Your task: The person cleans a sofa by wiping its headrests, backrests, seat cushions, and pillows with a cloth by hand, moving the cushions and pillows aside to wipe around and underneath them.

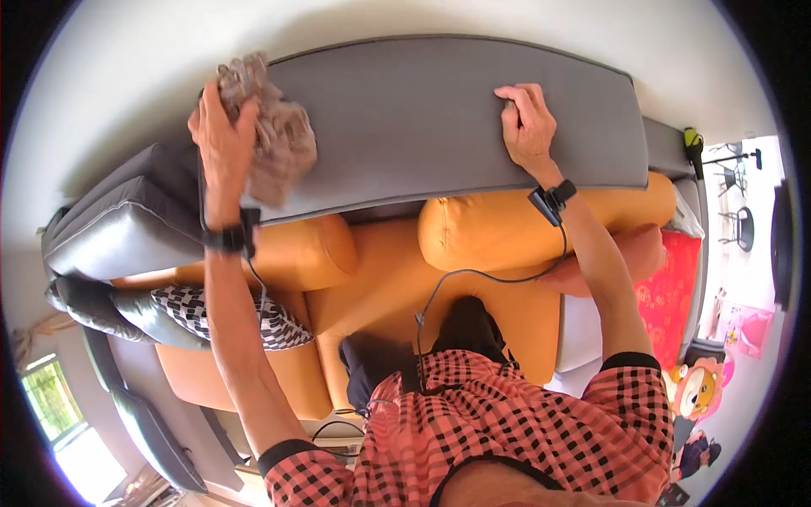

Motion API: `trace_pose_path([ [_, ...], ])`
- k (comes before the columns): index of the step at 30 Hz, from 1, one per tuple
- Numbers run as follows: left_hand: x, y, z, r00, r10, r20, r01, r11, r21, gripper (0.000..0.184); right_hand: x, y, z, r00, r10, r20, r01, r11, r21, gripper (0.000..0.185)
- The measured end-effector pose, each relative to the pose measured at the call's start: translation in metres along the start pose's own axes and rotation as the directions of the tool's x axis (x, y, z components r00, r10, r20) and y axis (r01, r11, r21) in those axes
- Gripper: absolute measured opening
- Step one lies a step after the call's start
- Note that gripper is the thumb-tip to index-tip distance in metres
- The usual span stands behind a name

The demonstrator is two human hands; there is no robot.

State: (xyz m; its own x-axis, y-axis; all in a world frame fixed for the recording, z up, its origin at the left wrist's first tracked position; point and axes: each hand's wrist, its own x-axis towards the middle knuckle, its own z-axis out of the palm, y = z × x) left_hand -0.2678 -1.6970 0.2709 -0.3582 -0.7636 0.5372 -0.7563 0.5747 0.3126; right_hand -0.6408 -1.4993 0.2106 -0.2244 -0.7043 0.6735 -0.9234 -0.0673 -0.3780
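A rumpled brown-beige cloth (283, 139), slightly blurred, is in the grip of my left hand (224, 135) at the left end of a long grey cushion (397, 118). The cloth lies against the cushion's surface, and my thumb presses on its near side. My right hand (530, 127) rests on the right half of the same cushion with its fingers curled in. Nothing shows between those fingers. Both wrists wear black bands, one with a cable running down across my front.
Orange bolsters (541, 228) lie below the grey cushion, on an orange sofa seat (380, 279). Grey cushions (135, 228) and a black-and-white patterned pillow (190, 313) are on the left. On the right are a red cloth (667, 283) and a lion plush (697, 389).
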Motion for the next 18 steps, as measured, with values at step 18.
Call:
trace_pose_path([
  [18,-0.105,0.025,-0.067,0.998,0.027,0.065,-0.019,0.992,-0.122,0.06,0.0,-0.004,0.001,1.0,0.003,-0.004,-0.003,1.0,0.018,0.022],
])
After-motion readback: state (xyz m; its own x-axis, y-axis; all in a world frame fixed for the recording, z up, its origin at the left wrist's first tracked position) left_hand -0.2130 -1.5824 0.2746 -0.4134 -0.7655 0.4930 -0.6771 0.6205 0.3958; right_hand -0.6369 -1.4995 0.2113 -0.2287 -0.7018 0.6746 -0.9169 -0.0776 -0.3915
